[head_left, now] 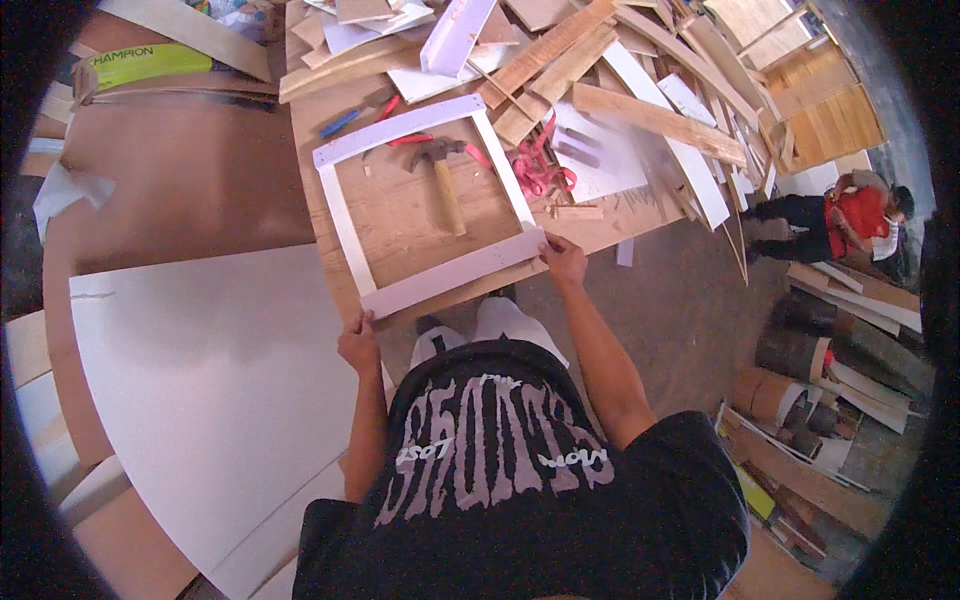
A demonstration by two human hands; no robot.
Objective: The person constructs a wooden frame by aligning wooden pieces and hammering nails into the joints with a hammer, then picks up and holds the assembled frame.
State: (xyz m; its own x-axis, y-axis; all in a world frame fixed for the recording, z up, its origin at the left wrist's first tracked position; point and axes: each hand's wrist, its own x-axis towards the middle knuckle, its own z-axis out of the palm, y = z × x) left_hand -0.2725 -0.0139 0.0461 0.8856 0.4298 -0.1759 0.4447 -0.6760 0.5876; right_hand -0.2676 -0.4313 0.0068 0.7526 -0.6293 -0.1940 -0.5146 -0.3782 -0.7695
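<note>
Left hand [360, 343] pinches near-left corner of 4-sided white wooden frame [450, 273] | right hand [565, 262] pinches near-right corner | frame: at brown wooden tabletop's [400, 222] near edge, wooden-handled claw hammer [448, 192] within its opening | risk: uneven pull could rack joints; low drag could snag hammer

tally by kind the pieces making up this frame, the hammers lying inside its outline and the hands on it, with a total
Wide pale-lilac frame boards: 2
Narrow white frame strips: 2
Wooden-handled claw hammer: 1
Bare hands: 2
Total: 7
</note>
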